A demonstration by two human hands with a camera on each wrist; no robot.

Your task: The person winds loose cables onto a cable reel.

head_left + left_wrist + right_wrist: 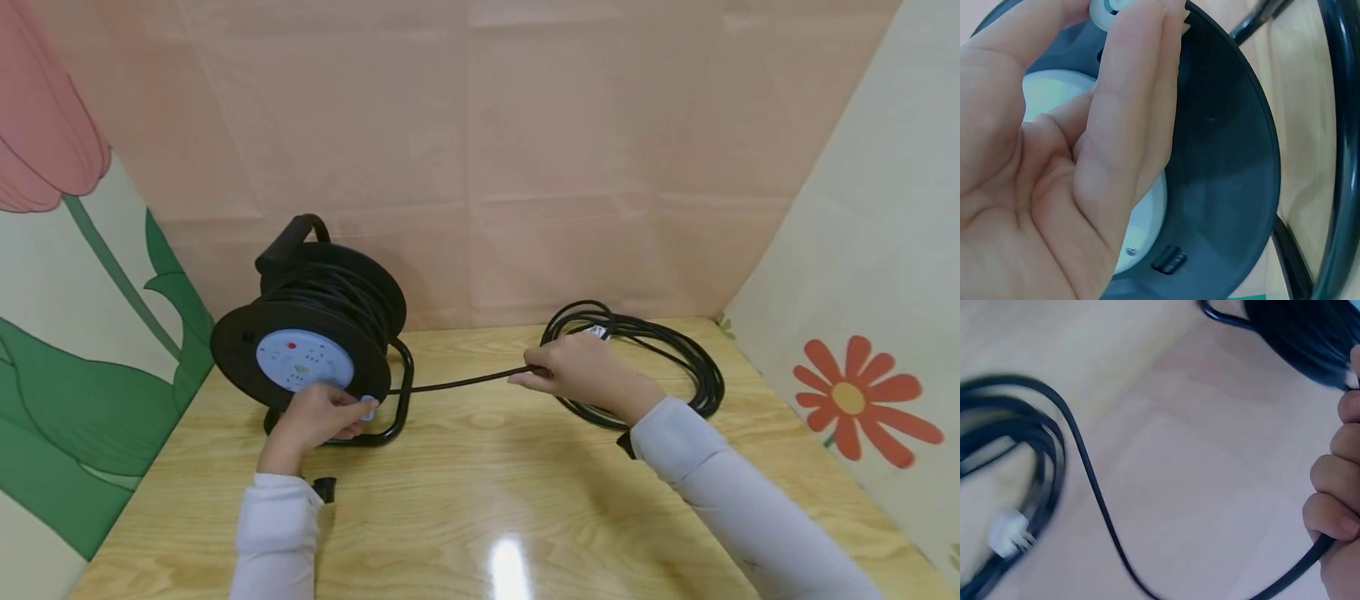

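Note:
A black cable reel [238, 358] stands on its tubular frame at the left, with a pale blue round socket panel on its front. My left hand [315, 414] pinches the small pale crank knob [368, 406] at the lower right of the reel's front disc; in the left wrist view the knob [1105, 14] shows between thumb and fingers. My right hand [588, 369] grips the black cable [468, 382], which runs nearly straight from the reel. In the right wrist view, its fingers [1335, 465] curl round the cable.
Loose loops of cable [701, 362] lie on the wooden table [465, 483] under and behind my right hand. A white plug [1007, 532] shows among them. The reel's handle [288, 243] points up toward the pink back wall [465, 167]. Flower-printed panels flank both sides.

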